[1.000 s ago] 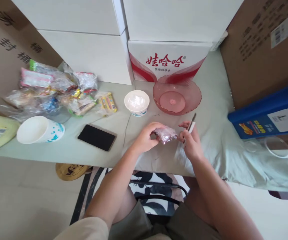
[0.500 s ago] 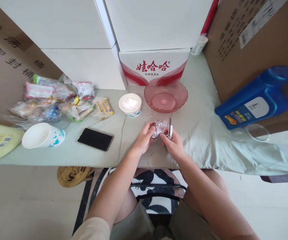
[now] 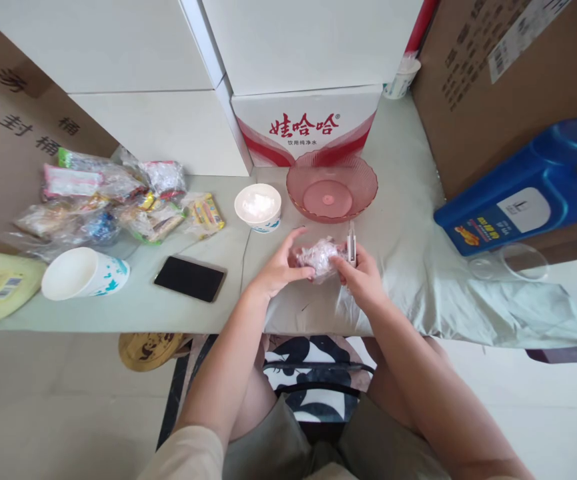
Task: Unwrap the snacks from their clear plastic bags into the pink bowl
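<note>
A crumpled bundle in clear plastic wrap is held between my two hands, just above the cloth. My left hand has its thumb on the bundle's left edge, with its index finger raised apart from it; its other fingers are partly hidden. My right hand pinches the bundle's right side. That hand also holds a slim white-and-silver tool upright, its exact kind unclear. What the wrap contains cannot be made out. Just beyond the hands are a pink ribbed bowl and a paper cup with white contents.
On the left lie a phone, a paper bowl, wrapped snacks and a yellow bottle. A blue bottle and a clear cup stand at right. Cartons line the back.
My left hand has loosened, its index finger lifting off the bundle. The bundle shows more fully between the hands. My right hand has moved slightly right with the tool.
</note>
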`<act>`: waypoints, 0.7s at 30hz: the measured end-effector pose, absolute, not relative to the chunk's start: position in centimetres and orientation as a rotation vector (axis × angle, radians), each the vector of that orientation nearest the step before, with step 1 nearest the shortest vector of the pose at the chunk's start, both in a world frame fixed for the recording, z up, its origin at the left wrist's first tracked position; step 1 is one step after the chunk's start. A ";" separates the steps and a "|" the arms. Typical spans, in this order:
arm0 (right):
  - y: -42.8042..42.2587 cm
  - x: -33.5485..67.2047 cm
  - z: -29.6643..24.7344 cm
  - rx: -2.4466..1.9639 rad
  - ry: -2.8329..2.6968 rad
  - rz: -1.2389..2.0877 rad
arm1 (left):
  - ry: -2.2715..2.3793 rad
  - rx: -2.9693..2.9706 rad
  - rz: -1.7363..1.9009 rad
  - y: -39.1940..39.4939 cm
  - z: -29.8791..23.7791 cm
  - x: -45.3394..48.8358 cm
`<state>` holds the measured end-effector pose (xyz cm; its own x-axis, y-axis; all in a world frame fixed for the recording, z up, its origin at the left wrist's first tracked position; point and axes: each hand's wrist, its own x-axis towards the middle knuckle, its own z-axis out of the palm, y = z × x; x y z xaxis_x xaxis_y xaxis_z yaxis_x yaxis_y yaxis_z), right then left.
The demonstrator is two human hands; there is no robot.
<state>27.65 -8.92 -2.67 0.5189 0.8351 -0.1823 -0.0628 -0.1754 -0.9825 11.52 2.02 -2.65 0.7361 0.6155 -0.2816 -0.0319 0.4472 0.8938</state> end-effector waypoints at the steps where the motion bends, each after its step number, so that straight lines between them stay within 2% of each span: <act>1: -9.0 27.6 -2.7 -1.526 -0.641 0.950 | 0.675 1.032 0.493 2.3 -2.8 11.4; 7: -9.8 27.5 -2.6 -1.499 -0.628 0.858 | 0.763 1.071 0.700 2.7 -3.4 11.3; 13: -9.2 27.3 -3.6 -1.588 -0.721 0.824 | 0.697 1.200 0.699 1.2 -3.4 12.0; 17: -8.7 27.2 -3.3 -1.577 -0.644 0.921 | 0.755 1.043 0.774 1.3 -3.4 12.4; 21: -9.2 27.1 -2.7 -1.577 -0.609 0.866 | 0.851 0.831 0.796 2.2 -3.3 12.5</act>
